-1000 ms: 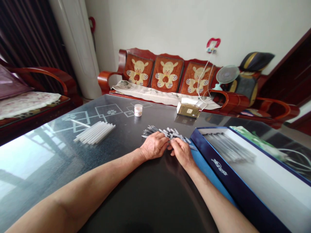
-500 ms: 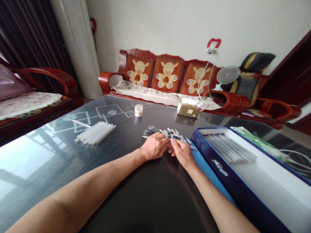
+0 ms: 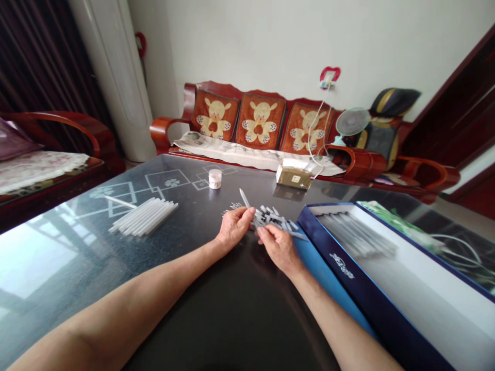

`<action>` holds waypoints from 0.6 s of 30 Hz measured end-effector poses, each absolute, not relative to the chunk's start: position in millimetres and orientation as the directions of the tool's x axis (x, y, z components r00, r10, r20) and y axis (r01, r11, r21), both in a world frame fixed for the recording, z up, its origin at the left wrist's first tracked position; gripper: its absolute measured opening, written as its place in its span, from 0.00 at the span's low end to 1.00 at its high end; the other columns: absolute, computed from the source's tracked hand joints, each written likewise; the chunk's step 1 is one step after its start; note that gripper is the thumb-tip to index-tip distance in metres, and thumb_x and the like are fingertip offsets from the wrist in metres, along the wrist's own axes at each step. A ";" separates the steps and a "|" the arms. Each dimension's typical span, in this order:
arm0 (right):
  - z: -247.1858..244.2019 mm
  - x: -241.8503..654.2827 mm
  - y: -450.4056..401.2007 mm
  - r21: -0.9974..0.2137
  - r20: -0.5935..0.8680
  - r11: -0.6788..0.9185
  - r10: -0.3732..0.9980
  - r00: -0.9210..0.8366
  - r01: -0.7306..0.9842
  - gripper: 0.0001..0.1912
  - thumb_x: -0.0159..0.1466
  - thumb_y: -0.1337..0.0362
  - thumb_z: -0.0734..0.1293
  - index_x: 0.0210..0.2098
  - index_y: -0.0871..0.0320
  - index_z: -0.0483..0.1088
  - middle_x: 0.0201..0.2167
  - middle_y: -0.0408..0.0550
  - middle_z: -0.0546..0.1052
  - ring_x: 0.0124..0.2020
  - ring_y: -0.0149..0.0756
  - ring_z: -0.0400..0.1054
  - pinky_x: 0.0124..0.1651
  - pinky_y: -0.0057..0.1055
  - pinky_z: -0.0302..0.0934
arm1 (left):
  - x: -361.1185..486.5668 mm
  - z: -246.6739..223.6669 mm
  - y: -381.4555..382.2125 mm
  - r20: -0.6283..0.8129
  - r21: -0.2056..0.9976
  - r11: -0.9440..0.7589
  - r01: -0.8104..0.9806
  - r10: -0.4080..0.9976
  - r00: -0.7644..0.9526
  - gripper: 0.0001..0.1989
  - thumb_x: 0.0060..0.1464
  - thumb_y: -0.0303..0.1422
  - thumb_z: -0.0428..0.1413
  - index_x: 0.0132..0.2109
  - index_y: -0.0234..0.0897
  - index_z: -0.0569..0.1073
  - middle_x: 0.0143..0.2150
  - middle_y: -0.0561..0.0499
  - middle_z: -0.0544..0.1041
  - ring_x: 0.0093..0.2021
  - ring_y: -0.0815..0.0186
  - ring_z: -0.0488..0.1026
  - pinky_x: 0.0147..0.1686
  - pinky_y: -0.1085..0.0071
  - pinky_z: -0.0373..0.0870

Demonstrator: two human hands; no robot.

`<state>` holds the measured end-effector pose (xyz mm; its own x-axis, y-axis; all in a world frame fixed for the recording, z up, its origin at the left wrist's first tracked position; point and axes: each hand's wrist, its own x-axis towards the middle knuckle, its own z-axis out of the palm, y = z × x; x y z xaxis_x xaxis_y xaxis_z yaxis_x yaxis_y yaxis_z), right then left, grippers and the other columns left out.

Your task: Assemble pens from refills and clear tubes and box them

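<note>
Between the thumb and fingers of my left hand (image 3: 235, 225) is a slim pale pen (image 3: 244, 198), its pointed tip slanting up and away. My right hand (image 3: 277, 246) pinches the near end of the same pen, close beside the left. Behind both hands lies a loose pile of grey caps (image 3: 273, 215) on the dark table. Thin dark refills (image 3: 234, 206) show just past my left fingers, partly covered. Off to the left, several white pen barrels (image 3: 145, 216) lie side by side, with a single one (image 3: 120, 201) apart behind them.
On the right stands a blue box (image 3: 342, 257) with a white inside, holding a row of pens (image 3: 358, 234). A small round tub (image 3: 215, 179) and a tissue box (image 3: 294, 175) sit farther back. Green packaging (image 3: 402, 222) lies beyond the blue box.
The pale pen now stands out above my hands, which were low over the pile before. My left hand has turned thumb-up, and the whole view has shifted slightly.
</note>
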<state>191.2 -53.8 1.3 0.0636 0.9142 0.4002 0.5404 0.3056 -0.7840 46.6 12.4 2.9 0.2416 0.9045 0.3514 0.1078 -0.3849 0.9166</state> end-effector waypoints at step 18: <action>12.5 252.9 -46.5 -0.401 0.574 -0.032 0.770 0.278 0.916 0.12 0.57 0.73 0.61 0.35 0.60 0.75 0.34 0.52 0.76 0.34 0.36 0.70 0.44 0.31 0.63 | 36.4 -8.1 21.4 0.670 0.323 -0.831 0.453 0.539 0.511 0.20 0.64 0.34 0.43 0.60 0.36 0.67 0.39 0.45 0.77 0.35 0.64 0.75 0.35 0.71 0.72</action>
<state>252.9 -46.5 12.5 0.2778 0.7701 0.5743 0.9157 -0.0315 -0.4006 36.4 21.4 -8.1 0.5108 0.5389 0.6698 0.4527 -0.8310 0.3234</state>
